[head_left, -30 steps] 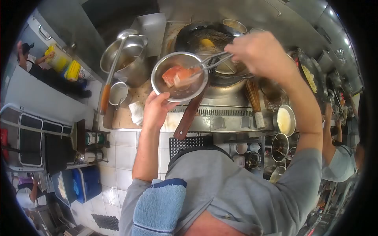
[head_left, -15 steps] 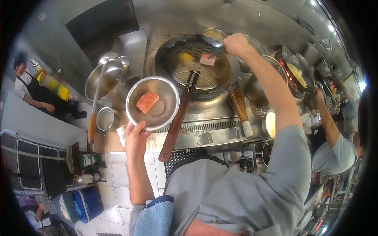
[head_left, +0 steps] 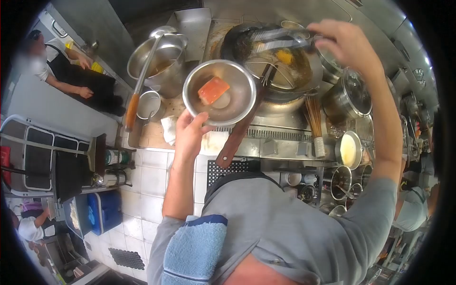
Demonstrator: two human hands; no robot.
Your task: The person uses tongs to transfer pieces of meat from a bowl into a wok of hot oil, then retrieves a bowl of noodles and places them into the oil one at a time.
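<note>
My left hand [head_left: 189, 130] grips the rim of a steel bowl [head_left: 243, 90], thumb over the edge. Inside lies an orange-pink piece of salmon [head_left: 213, 90]. Beyond the bowl is a black wok [head_left: 230, 45] holding oil and a yellow patch [head_left: 285, 57]. My right hand [head_left: 343, 42] is above the wok's right side, curled round the end of long metal tongs [head_left: 280, 40], smeared by motion. No salmon can be made out in the oil under them. A wire strainer's wooden handle [head_left: 241, 137] sticks out from the wok towards me.
Left of the bowl stands a steel pot [head_left: 137, 64] with a wooden-handled ladle [head_left: 132, 114] across it. A bamboo brush [head_left: 314, 123] leans on the stove front. To the right are a lidded pot [head_left: 349, 97] and a bowl of yellow liquid [head_left: 349, 151]. A person [head_left: 71, 71] is at far left.
The view has shifted, so the stove sits further right and higher. My right hand has lifted and swung the tongs. The salmon seen in the wok earlier no longer shows.
</note>
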